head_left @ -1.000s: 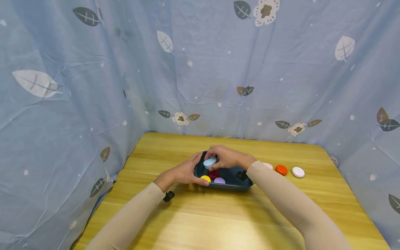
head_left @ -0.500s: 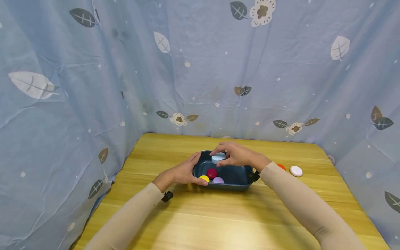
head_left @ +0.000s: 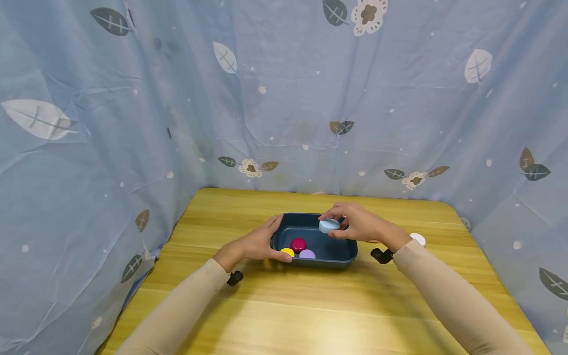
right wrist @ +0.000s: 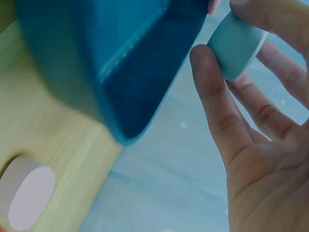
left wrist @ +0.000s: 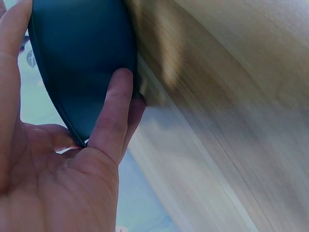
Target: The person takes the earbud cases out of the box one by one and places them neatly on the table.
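Observation:
A dark blue tray (head_left: 314,237) with raised walls sits on the wooden table. My left hand (head_left: 256,244) grips its left end, thumb along the near wall; in the left wrist view the fingers (left wrist: 111,116) press against the tray's outside (left wrist: 79,63). Between the thumb and fingers of my right hand (head_left: 361,224) is a light blue round disc (head_left: 329,226), pinched above the tray's far right part. The right wrist view shows this disc (right wrist: 235,46) beyond the rim. Inside the tray lie a dark red disc (head_left: 298,245), a yellow disc (head_left: 287,252) and a lilac disc (head_left: 307,254).
A white disc (head_left: 417,239) lies on the table (head_left: 284,305), partly behind the right wrist. In the right wrist view, a pale disc (right wrist: 29,193) stands out near the tray, with a sliver of orange at the corner. Blue patterned curtains (head_left: 284,98) surround the table.
My right hand has moved right with the light blue disc, from over the tray's left part toward its right end. The left hand keeps its grip on the tray.

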`<state>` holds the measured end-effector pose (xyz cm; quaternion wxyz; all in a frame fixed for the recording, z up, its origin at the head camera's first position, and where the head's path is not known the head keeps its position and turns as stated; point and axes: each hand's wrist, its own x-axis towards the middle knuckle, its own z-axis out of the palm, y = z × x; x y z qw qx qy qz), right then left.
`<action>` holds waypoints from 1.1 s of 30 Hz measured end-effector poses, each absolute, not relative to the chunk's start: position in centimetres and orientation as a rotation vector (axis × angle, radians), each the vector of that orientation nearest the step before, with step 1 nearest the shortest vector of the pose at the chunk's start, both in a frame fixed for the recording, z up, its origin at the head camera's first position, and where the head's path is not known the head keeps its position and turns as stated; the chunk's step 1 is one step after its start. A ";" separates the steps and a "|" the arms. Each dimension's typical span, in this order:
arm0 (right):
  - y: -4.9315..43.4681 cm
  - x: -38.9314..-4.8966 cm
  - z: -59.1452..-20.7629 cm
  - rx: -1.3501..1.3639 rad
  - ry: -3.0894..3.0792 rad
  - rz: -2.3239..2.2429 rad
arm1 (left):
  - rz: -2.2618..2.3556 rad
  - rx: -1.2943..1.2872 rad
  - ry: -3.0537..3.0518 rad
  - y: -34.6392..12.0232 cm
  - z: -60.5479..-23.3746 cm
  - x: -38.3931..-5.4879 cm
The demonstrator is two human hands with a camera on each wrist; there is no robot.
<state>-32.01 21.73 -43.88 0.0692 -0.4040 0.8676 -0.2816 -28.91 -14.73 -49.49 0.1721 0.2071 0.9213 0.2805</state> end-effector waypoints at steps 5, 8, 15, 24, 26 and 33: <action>24.0 -31.3 -44.2 -1.131 2.619 -0.897 | 0.802 0.598 2.612 -14.9 -49.6 -29.0; 25.5 -30.9 -44.5 -1.086 2.640 -0.918 | 0.800 0.603 2.611 -14.9 -49.6 -29.0; 28.6 -29.9 -45.0 -1.033 2.723 -0.903 | 0.801 0.611 2.607 -14.9 -49.5 -29.0; 32.1 -28.8 -46.4 -0.987 2.802 -0.824 | 0.797 0.613 2.607 -14.8 -49.5 -28.8; 32.6 -28.7 -46.9 -0.987 2.829 -0.775 | 0.801 0.613 2.606 -14.8 -49.5 -28.8; 33.3 -28.2 -48.5 -0.959 2.882 -0.660 | 0.802 0.622 2.608 -14.9 -49.5 -29.0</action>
